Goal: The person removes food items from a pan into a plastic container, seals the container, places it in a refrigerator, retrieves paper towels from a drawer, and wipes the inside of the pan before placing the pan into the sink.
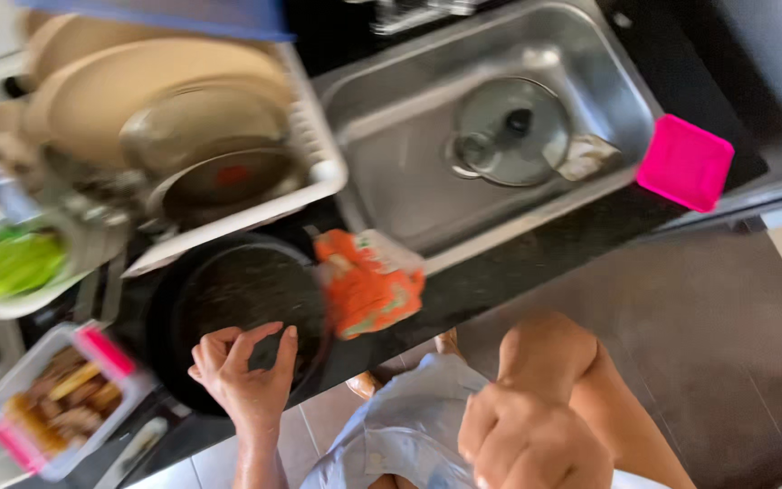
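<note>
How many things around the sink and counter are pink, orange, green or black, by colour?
Pink: 1, square lid by the sink
Orange: 1, cloth
Green: 1, blurred item
Black: 1, pan under the left hand
Total: 4
The right hand is a closed fist, touching none.

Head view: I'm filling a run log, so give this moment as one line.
left hand on black pan rim | right hand fisted, empty | orange cloth beside pan

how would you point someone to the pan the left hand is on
Start at the steel sink, then move left along the dark counter, below the white dish rack. The pan there is round and black, with the left hand on its near rim and an orange cloth beside it.
</note>
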